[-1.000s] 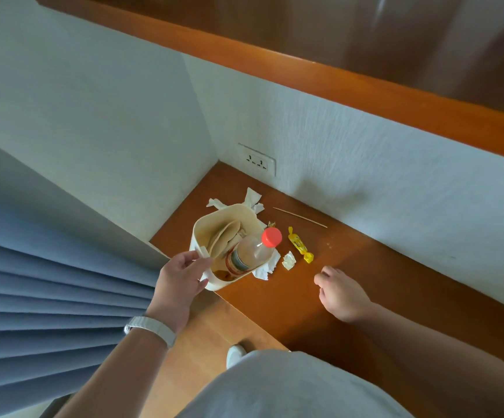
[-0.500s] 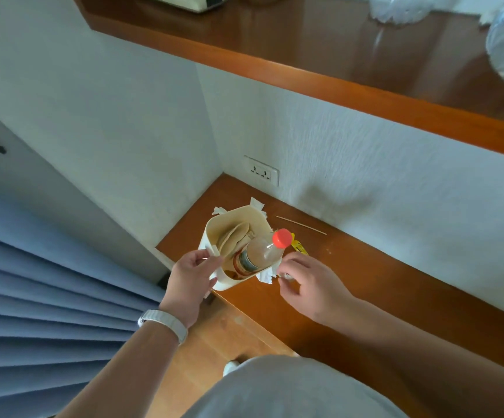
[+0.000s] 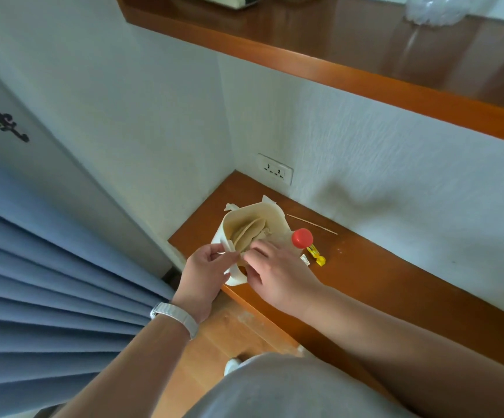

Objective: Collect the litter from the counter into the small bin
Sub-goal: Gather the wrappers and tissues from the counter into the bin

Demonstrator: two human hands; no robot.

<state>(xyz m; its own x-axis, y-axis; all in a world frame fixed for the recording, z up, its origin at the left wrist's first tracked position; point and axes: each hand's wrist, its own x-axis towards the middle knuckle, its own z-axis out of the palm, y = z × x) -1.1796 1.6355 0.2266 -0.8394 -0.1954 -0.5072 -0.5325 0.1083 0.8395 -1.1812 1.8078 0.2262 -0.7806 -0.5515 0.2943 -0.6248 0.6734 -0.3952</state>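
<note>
Your right hand [image 3: 277, 274] is curled over the bin [image 3: 270, 213] mouth; can't tell if it's gripping anything. Left hand [image 3: 205, 271] pinches the near rim. The bin sits at the counter [image 3: 395, 276] edge, so a shove could tip it off. Wrapper [image 3: 317, 255] and stick [image 3: 312, 224] wait on the right.

One head-worn camera looks steeply down and forward at the bin [image 3: 267, 217], from close above it. The table [image 3: 395, 276] corner lies mid-frame beyond the bin, with a shelf [image 3: 335, 46] higher up.
</note>
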